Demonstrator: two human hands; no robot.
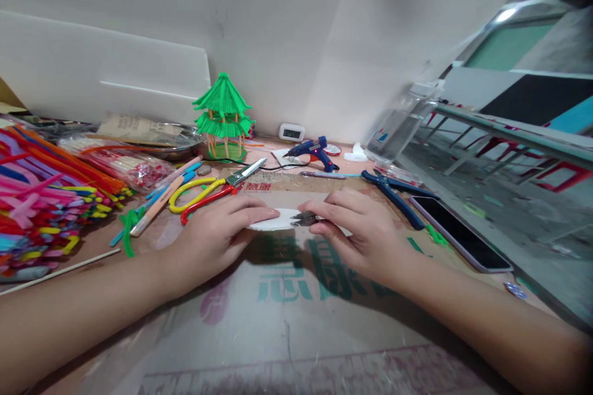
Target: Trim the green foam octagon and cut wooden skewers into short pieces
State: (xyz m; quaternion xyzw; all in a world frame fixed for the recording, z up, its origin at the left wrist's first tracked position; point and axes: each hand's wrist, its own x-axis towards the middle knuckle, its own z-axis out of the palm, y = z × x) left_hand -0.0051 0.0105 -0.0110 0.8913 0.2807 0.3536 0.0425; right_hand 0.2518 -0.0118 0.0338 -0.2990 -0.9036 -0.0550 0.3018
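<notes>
My left hand (227, 222) pinches a thin white flat piece (278, 220) with a rounded edge, thumb on top. In my right hand (359, 228), thumb and fingers close on a small dark pointed metal tool (308, 218); its tip meets the white piece's right end, and its rear part is hidden by the fingers. Both hands are just above the printed sheet on the table. Beyond my left hand lie scissors (220, 188) with yellow and red handles. Blue-handled pliers (391, 191) rest past my right hand.
A green-roofed model pavilion (224, 117) stands at the back, near a blue glue gun (312, 151) and a small digital clock (291, 132). Colourful pipe cleaners (41, 203) pile up on the left. A phone (458, 231) and a clear plastic bottle (398, 123) are on the right.
</notes>
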